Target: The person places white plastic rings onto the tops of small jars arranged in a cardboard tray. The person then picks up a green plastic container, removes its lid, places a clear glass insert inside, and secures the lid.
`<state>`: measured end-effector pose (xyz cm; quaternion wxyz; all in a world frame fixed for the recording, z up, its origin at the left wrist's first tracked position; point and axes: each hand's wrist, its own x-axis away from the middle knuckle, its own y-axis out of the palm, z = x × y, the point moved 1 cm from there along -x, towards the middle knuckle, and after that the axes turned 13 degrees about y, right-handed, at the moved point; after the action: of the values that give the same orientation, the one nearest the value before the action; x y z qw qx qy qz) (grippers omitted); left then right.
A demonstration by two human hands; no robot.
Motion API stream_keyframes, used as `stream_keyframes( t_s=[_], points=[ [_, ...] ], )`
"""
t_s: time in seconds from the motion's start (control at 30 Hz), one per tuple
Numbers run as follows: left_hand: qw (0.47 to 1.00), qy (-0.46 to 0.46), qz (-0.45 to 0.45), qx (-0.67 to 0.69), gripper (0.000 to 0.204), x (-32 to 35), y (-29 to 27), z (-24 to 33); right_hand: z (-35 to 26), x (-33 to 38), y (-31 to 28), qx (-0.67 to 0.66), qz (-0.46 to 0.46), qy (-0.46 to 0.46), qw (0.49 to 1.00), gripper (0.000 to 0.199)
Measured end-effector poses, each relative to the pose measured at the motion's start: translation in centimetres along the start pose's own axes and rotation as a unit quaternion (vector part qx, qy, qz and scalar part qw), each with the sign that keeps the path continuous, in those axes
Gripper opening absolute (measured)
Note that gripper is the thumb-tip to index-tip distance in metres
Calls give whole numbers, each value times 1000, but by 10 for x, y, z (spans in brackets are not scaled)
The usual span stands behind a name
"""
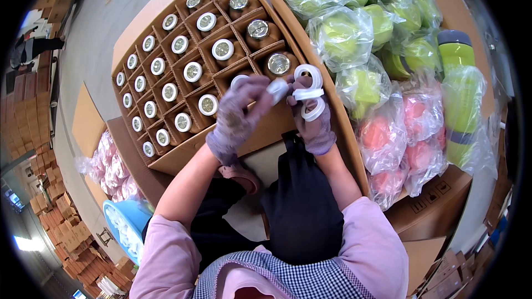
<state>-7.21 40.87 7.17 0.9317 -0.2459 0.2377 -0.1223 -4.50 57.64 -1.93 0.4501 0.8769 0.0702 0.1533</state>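
A divided carton (183,66) holds several bottles upright in cardboard cells. Many have white rings round their shiny tops; others, such as the bottle (279,63) nearest my hands, show bare silver tops. My left hand (239,112), in a greyish-purple glove, is closed in a pinch on a white ring (277,89), which is blurred. It covers part of a white-ringed bottle (239,81) at the carton's near edge. Just to the right, my right hand (315,124), gloved alike, is closed on several white rings (308,93) that stick out from its fingers.
On the right, a second carton (346,155) holds plastic-wrapped green pieces (338,36), pink pieces (377,133) and a green bottle (459,105). A blue tub (113,216) of white pieces and bagged pink items (108,160) stand at left. Stacked boxes (25,111) line the far left.
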Motion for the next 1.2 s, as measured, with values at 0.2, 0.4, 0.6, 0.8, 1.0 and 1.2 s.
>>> stream_keyframes(
  t_s=[0.2,0.4,0.6,0.8,1.0,1.2],
  points=[
    [957,137,-110,-231,25,-38,24,-63,1,11,-2,-39,-23,66,997,66],
    [926,140,-238,-259,45,-34,30,-68,-7,6,1,-106,-75,37,991,46],
    [940,144,-211,-226,42,-45,38,-75,-10,12,11,-89,-44,71,993,36],
    [900,134,-310,-276,37,-37,30,-71,-10,13,1,-29,-15,43,999,52],
    [904,177,-279,-271,40,-30,27,-82,-12,14,0,-48,-34,45,997,55],
    [916,149,-225,-296,57,-34,45,-80,-17,11,13,-86,-54,57,993,28]
  ],
)
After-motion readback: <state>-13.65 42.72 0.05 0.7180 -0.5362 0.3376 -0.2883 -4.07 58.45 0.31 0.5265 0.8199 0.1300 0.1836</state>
